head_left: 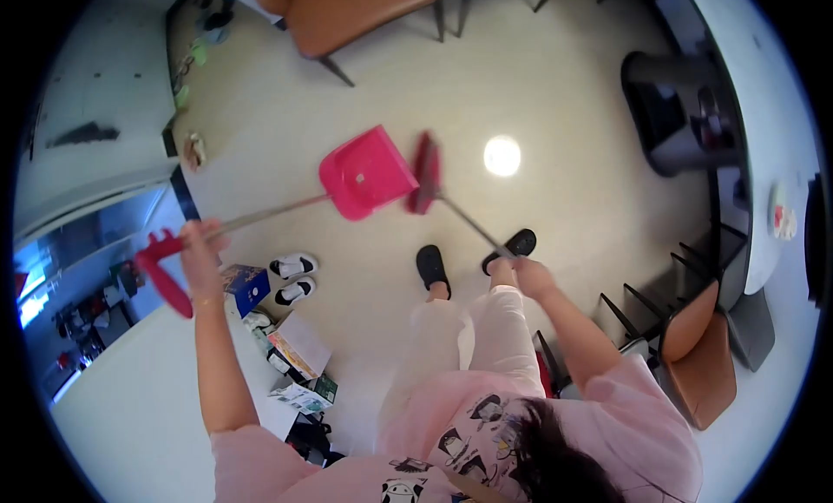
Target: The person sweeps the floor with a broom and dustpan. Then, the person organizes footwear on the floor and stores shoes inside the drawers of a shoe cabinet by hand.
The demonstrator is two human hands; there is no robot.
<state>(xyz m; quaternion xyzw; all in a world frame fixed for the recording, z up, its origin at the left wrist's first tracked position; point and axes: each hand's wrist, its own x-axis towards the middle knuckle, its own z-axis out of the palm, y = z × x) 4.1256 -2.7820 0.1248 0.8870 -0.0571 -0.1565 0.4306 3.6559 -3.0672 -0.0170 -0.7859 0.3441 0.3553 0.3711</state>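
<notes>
My left hand [202,251] is closed around the handle of a pink dustpan [364,173], just below its red toothed grip end. The dustpan's pan is at the middle of the floor, and a small pale bit shows inside it. In my right hand [531,277] is the grey stick of a broom [426,173], held near my right foot. The broom's dark red head is blurred and stands at the open edge of the dustpan; whether they touch I cannot tell.
White shoes [294,277] and several boxes [299,347] stand on the floor at the left. A brown chair [364,17] is at the top, with more chairs [703,364] at lower right. A white counter [785,112] runs along the right, beside a dark bin-like object [651,112].
</notes>
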